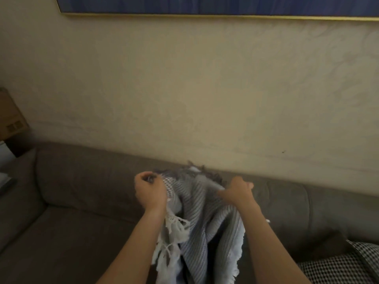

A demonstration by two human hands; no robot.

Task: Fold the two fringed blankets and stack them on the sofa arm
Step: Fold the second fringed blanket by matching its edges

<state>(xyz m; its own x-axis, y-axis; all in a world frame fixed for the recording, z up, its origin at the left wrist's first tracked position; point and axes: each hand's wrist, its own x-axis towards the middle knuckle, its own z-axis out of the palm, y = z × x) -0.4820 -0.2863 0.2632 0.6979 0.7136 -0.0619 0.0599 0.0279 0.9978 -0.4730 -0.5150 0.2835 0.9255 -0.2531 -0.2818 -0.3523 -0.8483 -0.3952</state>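
— From where does the camera look?

— From my head. It faces forward and down, along my two forearms to my left hand [150, 190] and my right hand [239, 191]. Both grip the striped blanket [196, 222], close under the lens.

— Is the view wide?

— Yes, very wide. It takes in the sofa [92, 181] below, the wall [184, 89] straight ahead, and the lower edge of a framed picture [205, 9] at the very top.

— Which part do two views share?

— There is only this one view.
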